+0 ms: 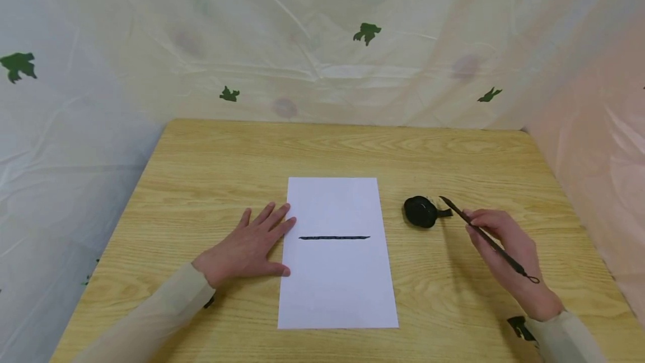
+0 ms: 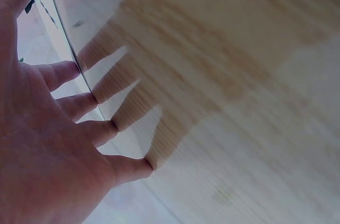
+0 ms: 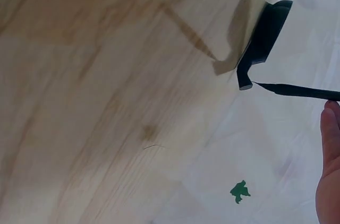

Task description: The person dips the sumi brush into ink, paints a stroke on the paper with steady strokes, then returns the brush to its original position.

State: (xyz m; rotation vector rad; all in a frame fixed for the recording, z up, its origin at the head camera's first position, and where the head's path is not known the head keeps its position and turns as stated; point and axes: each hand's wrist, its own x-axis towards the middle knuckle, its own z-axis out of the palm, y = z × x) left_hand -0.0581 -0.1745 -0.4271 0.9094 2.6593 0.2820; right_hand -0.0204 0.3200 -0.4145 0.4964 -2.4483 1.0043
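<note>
A white sheet of paper (image 1: 335, 284) lies on the table with one black horizontal stroke (image 1: 334, 237) across its middle. Spread fingers of my left hand (image 1: 252, 248) rest at the paper's left edge; the left wrist view shows the fingertips touching down. My right hand (image 1: 509, 256) pinches a dark ink brush (image 1: 496, 246) with a hanging loop at its upper end. The brush tip points up and left, near the short handle of a small black ink dish (image 1: 420, 212). In the right wrist view the brush (image 3: 303, 92) is close to the handle of the dish (image 3: 268, 33).
The wood-grain table (image 1: 227, 161) extends around the paper on every side. Pale hanging sheeting (image 1: 322, 71) with green leaf-like shapes stands behind it and at both sides. The ink dish sits right of the paper, between it and my right hand.
</note>
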